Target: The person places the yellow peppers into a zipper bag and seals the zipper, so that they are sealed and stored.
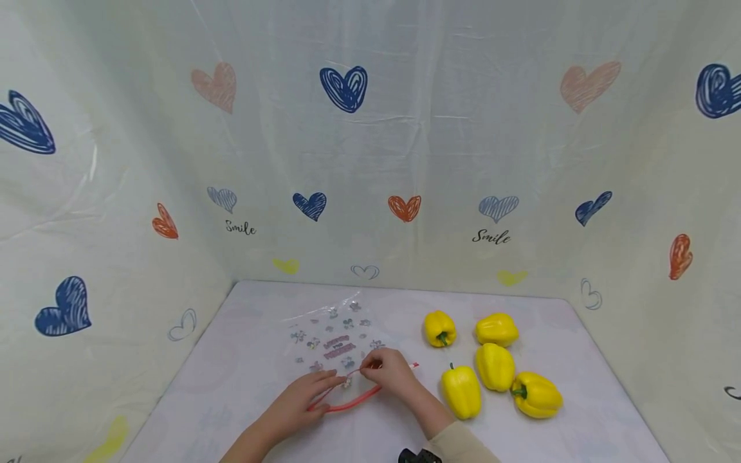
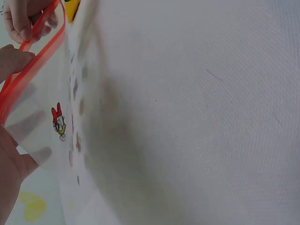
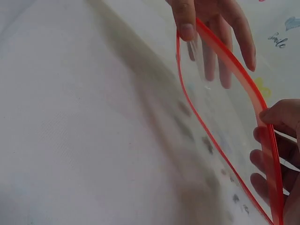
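A clear plastic zip bag (image 1: 338,346) with a red zip strip and small cartoon prints lies over the table, its mouth toward the person. A cartoon duck with a red bow shows on it in the left wrist view. My left hand (image 1: 301,402) holds one end of the mouth, thumb on the near side and fingers seen through the plastic behind. My right hand (image 1: 393,373) pinches the red strip (image 3: 268,150) farther along. Between the hands the two red edges stand apart, so the mouth gapes.
Several yellow bell peppers stand or lie to the right of the bag; the closest, a yellow pepper (image 1: 461,392), is beside the right forearm. The white table (image 1: 220,386) meets a heart-printed curtain (image 1: 370,161) at the back and sides.
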A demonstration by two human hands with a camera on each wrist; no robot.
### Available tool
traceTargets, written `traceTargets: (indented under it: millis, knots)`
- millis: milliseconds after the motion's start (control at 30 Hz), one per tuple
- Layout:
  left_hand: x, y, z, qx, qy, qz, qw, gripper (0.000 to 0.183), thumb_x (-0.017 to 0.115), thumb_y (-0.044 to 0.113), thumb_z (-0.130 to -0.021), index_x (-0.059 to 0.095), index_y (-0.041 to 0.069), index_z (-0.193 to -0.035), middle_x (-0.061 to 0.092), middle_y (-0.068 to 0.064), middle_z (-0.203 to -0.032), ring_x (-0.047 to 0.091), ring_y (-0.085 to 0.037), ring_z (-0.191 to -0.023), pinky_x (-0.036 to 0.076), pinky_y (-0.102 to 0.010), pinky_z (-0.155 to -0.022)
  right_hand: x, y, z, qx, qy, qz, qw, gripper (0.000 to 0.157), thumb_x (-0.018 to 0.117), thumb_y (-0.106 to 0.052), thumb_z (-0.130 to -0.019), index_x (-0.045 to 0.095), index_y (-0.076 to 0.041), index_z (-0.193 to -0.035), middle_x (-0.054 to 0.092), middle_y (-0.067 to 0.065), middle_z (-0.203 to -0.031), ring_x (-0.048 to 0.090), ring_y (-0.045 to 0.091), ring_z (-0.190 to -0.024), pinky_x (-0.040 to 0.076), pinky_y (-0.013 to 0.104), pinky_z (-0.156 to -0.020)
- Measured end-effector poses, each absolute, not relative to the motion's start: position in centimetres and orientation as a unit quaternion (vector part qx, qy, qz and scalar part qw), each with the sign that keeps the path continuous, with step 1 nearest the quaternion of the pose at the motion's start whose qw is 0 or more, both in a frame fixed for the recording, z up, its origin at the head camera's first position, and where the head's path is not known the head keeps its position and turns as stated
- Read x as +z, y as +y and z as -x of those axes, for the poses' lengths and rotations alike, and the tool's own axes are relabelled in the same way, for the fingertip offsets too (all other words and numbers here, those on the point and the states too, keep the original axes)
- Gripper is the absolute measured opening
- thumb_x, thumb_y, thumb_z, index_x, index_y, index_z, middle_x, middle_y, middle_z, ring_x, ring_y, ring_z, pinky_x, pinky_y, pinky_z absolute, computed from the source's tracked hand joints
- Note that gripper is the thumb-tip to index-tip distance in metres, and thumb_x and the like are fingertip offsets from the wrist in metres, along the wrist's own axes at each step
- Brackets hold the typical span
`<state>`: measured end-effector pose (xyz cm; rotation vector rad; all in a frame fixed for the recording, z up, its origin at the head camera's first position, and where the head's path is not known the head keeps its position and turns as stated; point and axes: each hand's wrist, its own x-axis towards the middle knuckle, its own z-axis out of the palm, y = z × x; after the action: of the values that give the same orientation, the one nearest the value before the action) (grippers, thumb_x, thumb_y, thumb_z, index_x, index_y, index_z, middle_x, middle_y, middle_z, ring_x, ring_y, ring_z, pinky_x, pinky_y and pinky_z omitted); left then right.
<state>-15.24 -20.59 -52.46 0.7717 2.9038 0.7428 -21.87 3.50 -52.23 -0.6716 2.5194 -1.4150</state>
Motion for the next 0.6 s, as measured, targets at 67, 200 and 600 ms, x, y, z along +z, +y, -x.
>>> traceTargets:
  millis: [67,200,600]
  knots:
    - [-52.2,-20.5,15.2,0.238,0.937,-0.254,0.02,0.051,0.07,0.015,-0.087,0.059,0.031,-0.135,0.056,-0.007,-0.137,0.051,-0.033,-0.124,0.043,-0.056,-0.099,-51.7,3.5,21.9,-0.48,0.845,0.219,0.09,0.005,0.071,-0.019,-0.089,0.072,-0.015,-0.088,0.061,-0.008,-0.081,0.054,0.013,-0.076,0.05,0.022,-0.063]
    - [-51.7,-20.4,15.1,0.228,0.937,-0.263,0.0,0.045,0.07,0.014,-0.087,0.064,0.03,-0.129,0.055,-0.007,-0.138,0.051,-0.032,-0.125,0.043,-0.055,-0.1,-50.8,3.6,21.9,-0.491,0.842,0.205,0.091,0.005,0.071,-0.018,-0.089,0.072,-0.013,-0.091,0.061,-0.006,-0.082,0.055,0.014,-0.075,0.051,0.023,-0.063]
    - [-50.9,-20.0,14.5,0.213,0.922,-0.29,-0.144,0.042,0.078,0.007,-0.079,0.071,0.018,-0.12,0.062,-0.006,-0.128,0.058,-0.027,-0.115,0.051,-0.048,-0.091,-48.6,3.7,21.7,-0.527,0.83,0.164,0.075,0.006,0.072,-0.013,-0.088,0.073,-0.008,-0.09,0.064,-0.002,-0.081,0.056,0.014,-0.072,0.052,0.023,-0.062]
